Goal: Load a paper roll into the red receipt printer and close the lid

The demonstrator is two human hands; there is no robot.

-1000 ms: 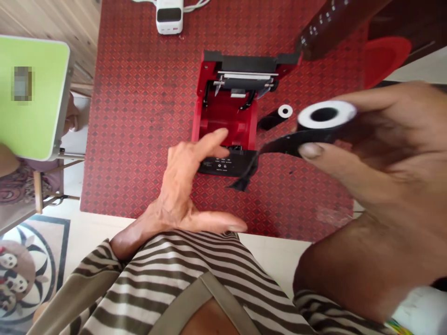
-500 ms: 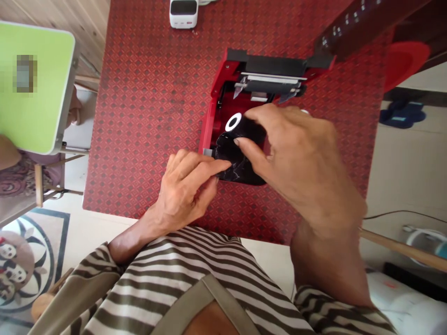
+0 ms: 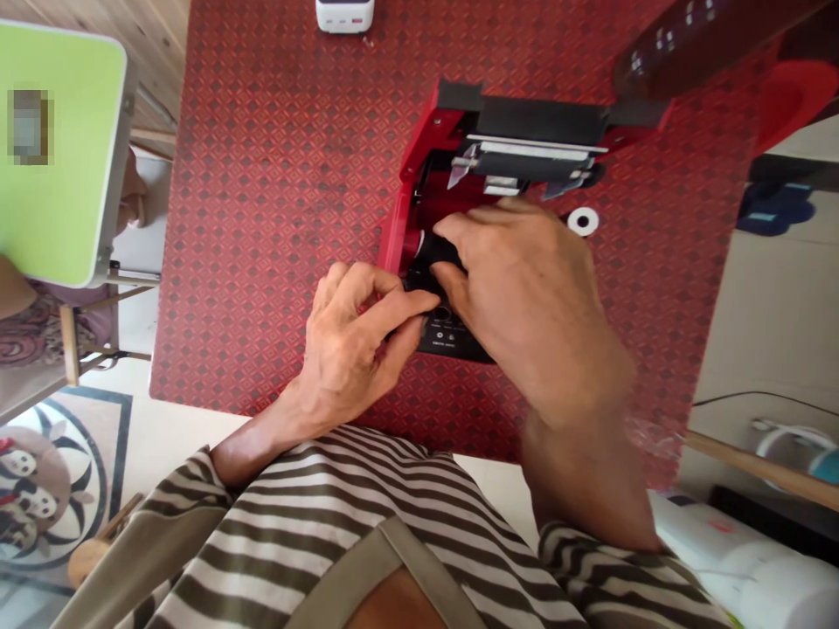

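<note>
A red-and-black label printer lies on the table with its lid raised away from me. My right hand is closed on a black ribbon roll, thumb and fingers over it, inside the printer's bay. One end of the roll's white core shows at the left; the other end is hidden. At the printer's front left, my left hand is pinched near the loose black film, its fingertips over the front panel. Beyond my right hand lies a roll with a white core, partly hidden.
A white device stands at the table's far edge. A dark brown shiny cylinder reaches in from the upper right, by a red round object. To the left is a light green table. Crumpled clear plastic lies near the right front edge.
My right hand has lowered the roll leftward and down into the bay, and its core end has turned toward the left wall. The front panel's markings now show. A second white core has come into view.
</note>
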